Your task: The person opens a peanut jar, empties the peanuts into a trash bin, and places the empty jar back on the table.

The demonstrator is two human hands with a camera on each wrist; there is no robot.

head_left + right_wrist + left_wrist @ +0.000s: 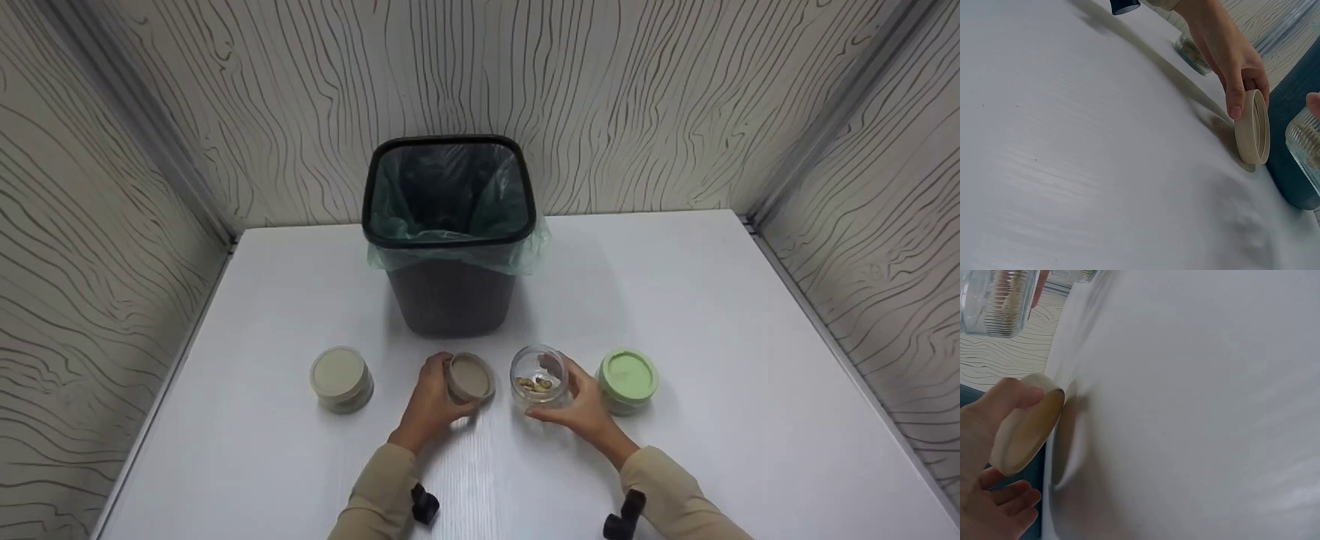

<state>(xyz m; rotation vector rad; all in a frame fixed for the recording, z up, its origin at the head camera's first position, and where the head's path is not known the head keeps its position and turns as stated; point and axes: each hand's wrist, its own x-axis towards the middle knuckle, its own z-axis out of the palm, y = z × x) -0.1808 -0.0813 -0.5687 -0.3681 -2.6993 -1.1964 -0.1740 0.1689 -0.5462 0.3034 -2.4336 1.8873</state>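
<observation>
My left hand (431, 405) grips a round taupe lid (470, 377) by its rim, thumb on the near side. In the right wrist view, this lid (1252, 128) is tipped on edge close over the table. With its thumb and fingers around the side, my right hand (589, 412) holds a lidless clear glass jar (517, 380). Several small tan pieces that look like peanuts (534, 385) lie at the bottom of the jar. Ribbed glass shows on the jar (1303, 135) in the right wrist view. Lid and jar are apart, side by side.
A dark bin (452, 300) with a green plastic liner (409, 256) stands behind the hands. To the left sits a jar with a beige lid (337, 371); a jar with a green lid (628, 375) stands just right of my right hand. Patterned walls (450, 67) enclose the white table (247, 450).
</observation>
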